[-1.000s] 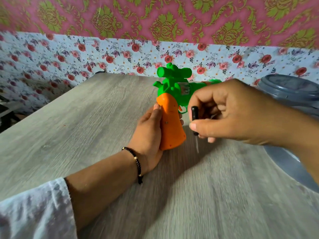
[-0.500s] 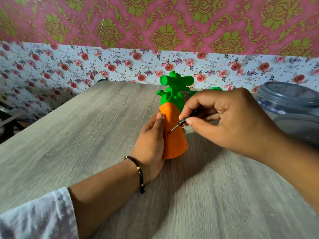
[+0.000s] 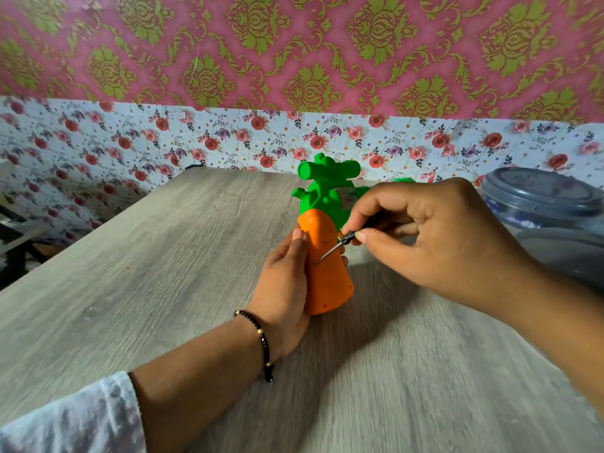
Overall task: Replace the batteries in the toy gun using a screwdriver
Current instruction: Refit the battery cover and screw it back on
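The toy gun (image 3: 328,276) has an orange carrot-shaped grip and a green upper body. It rests on the grey wooden table (image 3: 163,273) with the grip pointing toward me. My left hand (image 3: 284,289) clasps the orange grip from the left side. My right hand (image 3: 434,240) pinches a small black-handled screwdriver (image 3: 340,245) between thumb and fingers. Its thin metal tip touches a screw on the orange grip. Most of the handle is hidden inside my fingers.
A grey lidded plastic container (image 3: 542,201) stands at the right edge of the table, with a grey lid or dish (image 3: 562,253) in front of it. Floral wallpaper backs the table. The table's left edge drops off beside dark furniture (image 3: 16,243).
My right hand turned the screwdriver from hanging downward to pointing left and set its tip on the grip's screw. My left hand kept its hold on the toy gun.
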Motion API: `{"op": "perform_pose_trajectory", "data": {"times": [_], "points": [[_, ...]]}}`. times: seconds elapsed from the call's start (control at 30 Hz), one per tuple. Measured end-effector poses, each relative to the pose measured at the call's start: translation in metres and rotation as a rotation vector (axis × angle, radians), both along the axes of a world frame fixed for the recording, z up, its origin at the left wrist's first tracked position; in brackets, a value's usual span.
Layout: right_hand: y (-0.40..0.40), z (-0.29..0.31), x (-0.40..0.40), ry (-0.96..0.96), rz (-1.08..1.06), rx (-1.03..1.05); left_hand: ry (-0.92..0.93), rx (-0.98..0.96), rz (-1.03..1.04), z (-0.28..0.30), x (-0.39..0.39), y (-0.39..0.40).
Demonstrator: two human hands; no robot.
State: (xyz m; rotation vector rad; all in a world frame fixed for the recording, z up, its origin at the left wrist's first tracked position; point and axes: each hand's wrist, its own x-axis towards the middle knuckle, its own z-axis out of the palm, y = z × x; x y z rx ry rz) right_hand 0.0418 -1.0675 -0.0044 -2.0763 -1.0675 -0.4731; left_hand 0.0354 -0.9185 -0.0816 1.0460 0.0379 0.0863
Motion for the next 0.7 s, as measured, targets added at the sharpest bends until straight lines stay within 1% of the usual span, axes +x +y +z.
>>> {"op": "perform_pose_trajectory", "data": {"times": [0.3, 0.7], "points": [[0.0027, -0.0028, 0.0009, -0.003, 0.009, -0.018, -0.012, -0.004, -0.019, -0.0013, 0.0001, 0.0001], [0.0019, -0.0036, 0.0020, -0.036, 0.022, -0.034, 0.003, -0.002, 0.024, -0.0004, 0.0002, -0.0009]]}}
